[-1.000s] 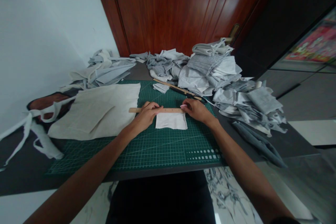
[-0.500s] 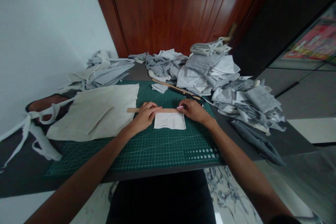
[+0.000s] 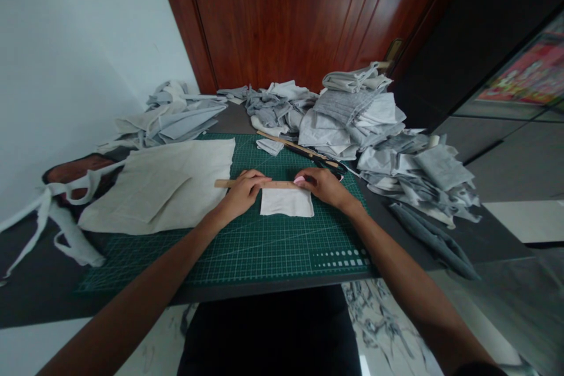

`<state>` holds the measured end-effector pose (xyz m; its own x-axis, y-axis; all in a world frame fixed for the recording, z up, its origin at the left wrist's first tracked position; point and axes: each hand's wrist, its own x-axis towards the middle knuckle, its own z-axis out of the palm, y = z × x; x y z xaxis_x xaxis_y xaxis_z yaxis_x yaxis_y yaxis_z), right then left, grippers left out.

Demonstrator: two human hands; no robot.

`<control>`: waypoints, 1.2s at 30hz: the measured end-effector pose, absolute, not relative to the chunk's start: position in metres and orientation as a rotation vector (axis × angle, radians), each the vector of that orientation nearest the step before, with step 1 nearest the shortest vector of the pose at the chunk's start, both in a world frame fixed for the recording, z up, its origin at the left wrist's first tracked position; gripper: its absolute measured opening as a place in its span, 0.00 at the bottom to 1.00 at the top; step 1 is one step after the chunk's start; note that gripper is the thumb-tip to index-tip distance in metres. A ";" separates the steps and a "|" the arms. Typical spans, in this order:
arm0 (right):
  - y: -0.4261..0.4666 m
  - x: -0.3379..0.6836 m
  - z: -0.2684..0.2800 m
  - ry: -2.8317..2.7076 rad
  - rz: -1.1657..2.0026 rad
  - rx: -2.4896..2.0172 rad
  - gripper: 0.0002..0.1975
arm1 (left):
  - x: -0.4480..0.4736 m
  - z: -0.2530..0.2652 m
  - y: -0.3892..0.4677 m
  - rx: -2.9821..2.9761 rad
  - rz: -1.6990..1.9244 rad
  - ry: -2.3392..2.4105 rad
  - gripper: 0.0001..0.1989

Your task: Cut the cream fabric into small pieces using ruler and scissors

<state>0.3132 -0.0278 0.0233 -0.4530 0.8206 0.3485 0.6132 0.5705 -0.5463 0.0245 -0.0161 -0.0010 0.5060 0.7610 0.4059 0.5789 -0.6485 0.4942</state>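
Note:
A small white cloth piece (image 3: 287, 203) lies flat on the green cutting mat (image 3: 264, 247). Across its far edge rests a wooden ruler (image 3: 282, 185), sticking out to the left. My left hand (image 3: 244, 192) holds the ruler down, its fingers lying along the wood near the cloth's left side. Pinched in the fingers of my right hand (image 3: 325, 185) is a flat pink piece of tailor's chalk (image 3: 299, 180), at the ruler's right part. The ruler's right end is hidden by this hand.
A large cream cloth (image 3: 176, 176) covers the mat's left part. Behind my right hand lie black-handled scissors (image 3: 332, 164) and a thin wooden strip (image 3: 277, 138). Grey and white fabric piles (image 3: 352, 117) line the back and right. A dark rolled cloth (image 3: 432, 241) lies at the right edge.
The pink chalk has slid slightly left along the ruler with my right fingers, and more of it shows. My left hand and the ruler stay in place on the cloth.

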 end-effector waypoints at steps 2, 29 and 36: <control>-0.029 0.308 0.024 -2.175 0.471 -1.135 0.09 | 0.024 0.000 -0.015 2.450 0.873 1.134 0.16; -0.029 0.253 0.025 -1.968 0.587 -1.034 0.09 | 0.018 0.006 -0.015 2.465 0.723 1.212 0.13; -0.041 0.249 0.021 -2.115 0.599 -0.989 0.05 | 0.018 0.004 -0.016 2.449 0.745 1.174 0.12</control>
